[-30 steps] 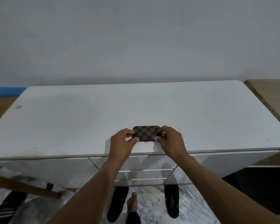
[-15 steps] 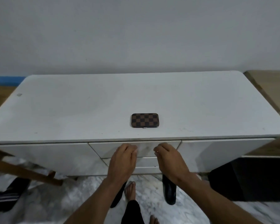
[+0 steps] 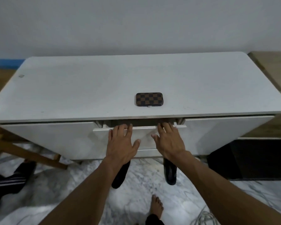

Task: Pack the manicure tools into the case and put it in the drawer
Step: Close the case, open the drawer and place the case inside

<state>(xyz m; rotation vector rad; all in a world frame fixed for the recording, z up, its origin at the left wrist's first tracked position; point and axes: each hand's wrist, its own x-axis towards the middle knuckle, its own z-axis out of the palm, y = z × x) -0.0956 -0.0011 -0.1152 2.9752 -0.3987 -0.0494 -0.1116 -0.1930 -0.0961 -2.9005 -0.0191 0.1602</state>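
Note:
The manicure case (image 3: 149, 99), closed, brown and black checkered, lies flat on the white table top (image 3: 88, 88) near its front edge. Just below it the middle drawer (image 3: 144, 129) stands pulled out a little, with a dark gap above its white front. My left hand (image 3: 122, 142) and my right hand (image 3: 169, 140) rest side by side on the drawer front, fingers spread and fingertips hooked over its top edge. No manicure tools show outside the case.
Two black slippers (image 3: 121, 174) (image 3: 169, 171) lie on the marble floor under the table, and a bare foot (image 3: 156, 207) stands nearer. A wooden leg (image 3: 31, 155) slants at the left. A dark box (image 3: 250, 159) sits at the right. White cables (image 3: 204, 216) lie bottom right.
Both hands let go of the case, dropped to the drawer front, and the drawer has slid out a little. The case stays on the table.

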